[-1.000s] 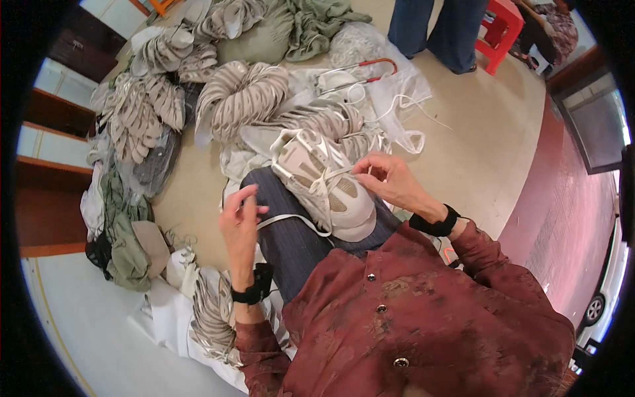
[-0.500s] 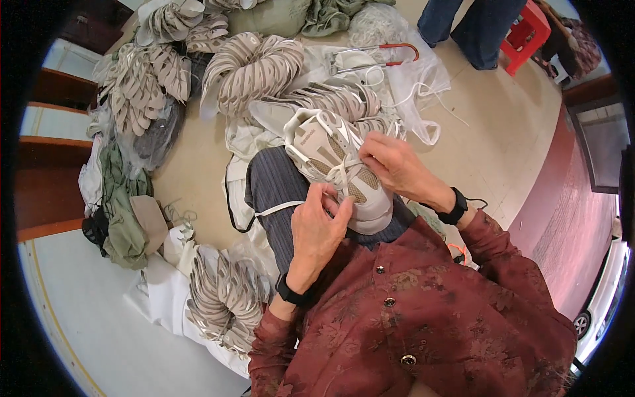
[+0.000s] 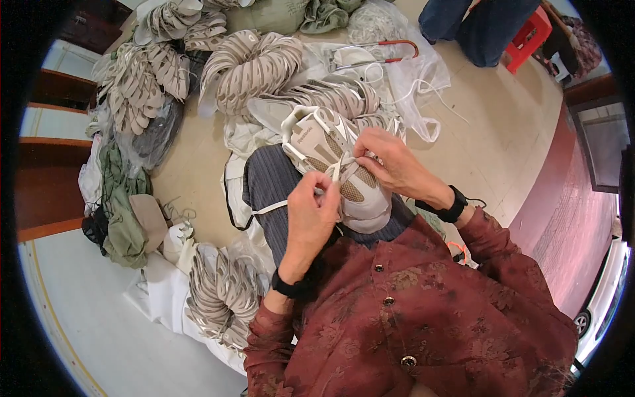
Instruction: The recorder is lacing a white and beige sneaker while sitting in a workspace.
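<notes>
Across my knees lies a beige and white sneaker upper (image 3: pixel 368 210) with tan mesh panels, its toe toward my body and its collar pointing away. Above its front, my left hand (image 3: pixel 309 215) is closed in a pinch on a white shoelace (image 3: pixel 337 171), drawn up from the upper. On the other side my right hand (image 3: pixel 390 159) also pinches the lace, its fingertips close over the lacing. A loose length of lace trails left from my left hand over my grey striped trouser leg (image 3: pixel 270 172). The sole side of the upper is hidden.
Bundles of similar uppers (image 3: pixel 254 69) are spread over the floor ahead, and another bundle (image 3: pixel 225 294) lies at my left. Beyond are a red-handled metal frame (image 3: pixel 400 45) and a clear plastic bag (image 3: pixel 423 79). A person in jeans (image 3: pixel 489 33) is beside a red stool (image 3: pixel 532 36).
My left hand has moved up and slightly left, now lifting a stretch of lace off the upper. The right hand has shifted a little left, still pinching.
</notes>
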The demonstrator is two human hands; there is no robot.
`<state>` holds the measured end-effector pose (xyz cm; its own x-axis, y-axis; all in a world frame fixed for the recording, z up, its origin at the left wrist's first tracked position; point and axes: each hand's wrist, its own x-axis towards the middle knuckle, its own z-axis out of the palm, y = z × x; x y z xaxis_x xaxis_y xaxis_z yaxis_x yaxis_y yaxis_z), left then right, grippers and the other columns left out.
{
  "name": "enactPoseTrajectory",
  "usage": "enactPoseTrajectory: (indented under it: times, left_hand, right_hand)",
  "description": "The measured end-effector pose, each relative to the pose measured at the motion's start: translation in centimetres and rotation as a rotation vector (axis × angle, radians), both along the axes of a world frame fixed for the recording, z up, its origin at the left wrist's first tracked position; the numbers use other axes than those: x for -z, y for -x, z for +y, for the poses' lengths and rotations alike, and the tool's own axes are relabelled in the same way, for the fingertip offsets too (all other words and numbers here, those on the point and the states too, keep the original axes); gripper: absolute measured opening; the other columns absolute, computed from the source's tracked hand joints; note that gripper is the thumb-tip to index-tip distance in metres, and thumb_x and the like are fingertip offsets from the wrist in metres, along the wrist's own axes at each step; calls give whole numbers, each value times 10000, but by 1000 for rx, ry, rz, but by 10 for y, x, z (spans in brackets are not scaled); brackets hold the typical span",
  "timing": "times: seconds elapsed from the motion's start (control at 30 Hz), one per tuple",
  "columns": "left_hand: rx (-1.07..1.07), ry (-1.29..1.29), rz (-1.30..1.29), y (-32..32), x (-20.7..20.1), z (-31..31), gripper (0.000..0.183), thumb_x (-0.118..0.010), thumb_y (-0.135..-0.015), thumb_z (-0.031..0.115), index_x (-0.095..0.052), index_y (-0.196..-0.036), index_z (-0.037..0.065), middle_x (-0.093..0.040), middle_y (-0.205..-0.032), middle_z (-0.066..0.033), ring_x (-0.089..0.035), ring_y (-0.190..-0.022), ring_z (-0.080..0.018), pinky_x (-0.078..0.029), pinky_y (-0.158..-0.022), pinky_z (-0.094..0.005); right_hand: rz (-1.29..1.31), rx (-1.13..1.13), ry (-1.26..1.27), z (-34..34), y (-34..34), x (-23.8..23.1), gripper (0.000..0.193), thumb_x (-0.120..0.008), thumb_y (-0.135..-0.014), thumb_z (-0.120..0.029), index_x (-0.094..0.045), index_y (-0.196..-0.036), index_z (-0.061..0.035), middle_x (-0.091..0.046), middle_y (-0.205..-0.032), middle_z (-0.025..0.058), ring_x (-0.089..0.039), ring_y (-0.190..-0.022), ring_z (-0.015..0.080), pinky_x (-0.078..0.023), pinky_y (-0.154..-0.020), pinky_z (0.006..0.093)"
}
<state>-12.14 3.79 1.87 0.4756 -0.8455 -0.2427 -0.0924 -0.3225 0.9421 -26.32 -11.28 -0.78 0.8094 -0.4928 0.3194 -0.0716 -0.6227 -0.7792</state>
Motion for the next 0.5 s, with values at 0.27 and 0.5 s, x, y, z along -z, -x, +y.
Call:
enactPoseTrajectory:
  times: [0.27,0.5]
  left_hand:
    - [78,-115,280,-54,-8,-8,141,-580,-964,179,-551,-912,52,-646,-774,-21,-577,-563,-56,-428,-525,-174]
    - [204,-90,66,-70,-11,-17,131,-645,-921,133,-611,-935,8,-599,-706,-5,-550,-569,-59,-444,-524,-200]
  right_hand:
    - [52,6,-231,1,-3,-16,103,-626,-875,-64,-566,-929,0,-601,-840,82,-569,-783,201,-459,-731,323]
    - [121,-37,-406,-10,-6,-21,126,-640,-891,-110,-605,-966,-15,-615,-833,8,-558,-777,104,-459,-715,267]
